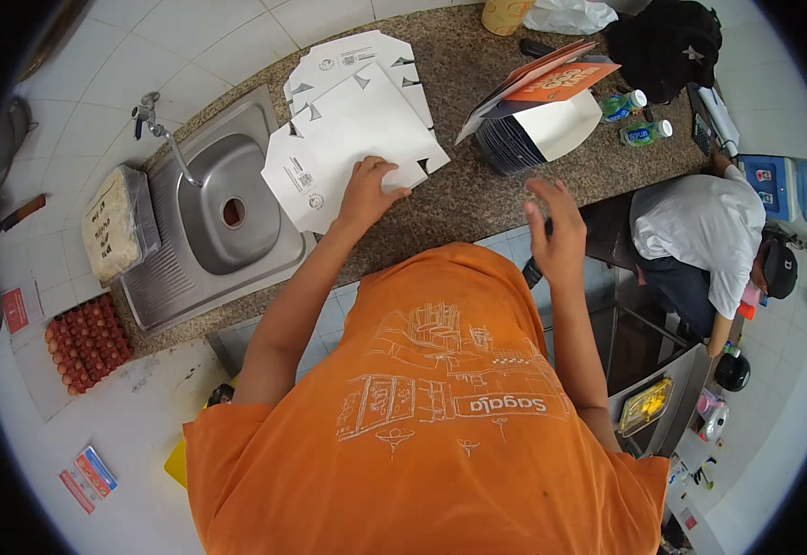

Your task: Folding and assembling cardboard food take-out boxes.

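Note:
A white flat cardboard box blank [366, 125] with cut flaps lies over other similar box blanks [353, 57] on the speckled counter. My left hand [366, 194] is closed at its near edge, fingers on top and thumb by the rim. My right hand [559, 231] hangs in the air in front of the counter, fingers apart, holding nothing. Just beyond it sits a stack of nested paper trays [510, 148], dark outside and white inside. Orange and white printed cards [561, 83] stand against that stack.
A steel sink [228, 222] with a tap [149, 116] is at left, beside a bagged pale block [118, 225] and egg trays [87, 344]. Two green-labelled bottles [646, 133] and a black cap [667, 46] lie at right. A co-worker in a white shirt [700, 227] bends nearby.

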### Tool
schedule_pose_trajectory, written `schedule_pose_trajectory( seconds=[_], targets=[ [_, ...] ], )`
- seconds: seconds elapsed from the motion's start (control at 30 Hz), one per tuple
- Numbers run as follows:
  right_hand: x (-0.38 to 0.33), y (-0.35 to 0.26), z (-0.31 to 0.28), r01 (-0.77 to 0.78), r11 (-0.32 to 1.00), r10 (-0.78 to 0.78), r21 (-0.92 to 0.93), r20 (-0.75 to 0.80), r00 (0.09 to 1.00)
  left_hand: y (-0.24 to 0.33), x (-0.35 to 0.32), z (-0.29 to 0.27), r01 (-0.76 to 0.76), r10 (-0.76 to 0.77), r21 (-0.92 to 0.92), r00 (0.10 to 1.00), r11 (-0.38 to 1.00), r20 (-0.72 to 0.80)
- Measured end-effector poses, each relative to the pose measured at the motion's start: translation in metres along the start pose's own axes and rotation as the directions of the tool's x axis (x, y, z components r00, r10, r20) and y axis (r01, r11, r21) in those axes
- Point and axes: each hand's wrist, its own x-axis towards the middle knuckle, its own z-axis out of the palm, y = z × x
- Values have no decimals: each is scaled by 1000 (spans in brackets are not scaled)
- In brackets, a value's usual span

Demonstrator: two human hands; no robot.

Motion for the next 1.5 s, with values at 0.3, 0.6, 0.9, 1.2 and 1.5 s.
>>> schedule_pose_trajectory(
  seconds=[0.3, 0.6, 0.9, 1.2, 1.5],
  targets=[
    [7, -21, 20, 33, 987, -48, 159, 90, 995, 21, 12, -87, 270, -310, -163, 893, 949, -326],
    [34, -83, 40, -197, 741, 106, 642, 177, 978, 151, -94, -151, 398, -195, -712, 915, 579, 353],
    [35, -101, 17, 97, 837, -373, 538, 433, 821, 150, -112, -144, 589, -47, -702, 779, 400, 626],
    [42, -110, 7, 141, 849, -470, 509, 608, 639, 153, -107, -159, 540, 15, -729, 800, 421, 600],
    [44, -126, 1, 223, 842, -454, 492, 422, 784, 160, -100, -162, 638, 16, -707, 739, 305, 673]
  ],
)
